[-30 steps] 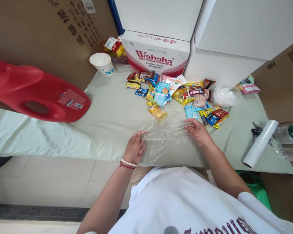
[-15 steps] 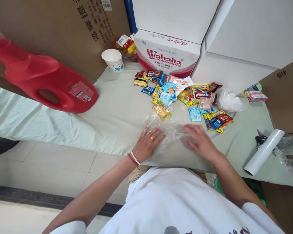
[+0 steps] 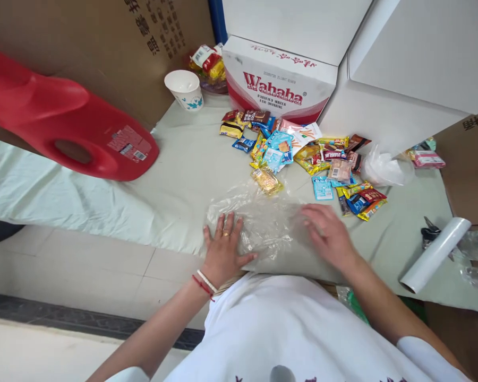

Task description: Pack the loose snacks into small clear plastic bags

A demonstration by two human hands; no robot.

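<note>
A crinkled piece of clear plastic film lies on the cloth-covered table in front of me. My left hand rests flat on its left part, fingers spread, a ring on one finger. At the film's right edge is my right hand, its fingers stretched out and slightly blurred, thumb apart from them; I see nothing held in it. Just beyond the film lies a yellow-gold snack packet. Behind it several small wrapped snacks are heaped, among them a light-blue packet and a white-and-orange packet.
A large red jug leans in on the left. At the back stand a paper cup and a Wahaha carton. On the right are a crumpled white plastic bag, a film roll, black-handled scissors and clear bottles.
My left hand has moved left and spread flat, and the film now reaches further left, lying flatter. My right hand has hardly moved. The view has shifted slightly.
</note>
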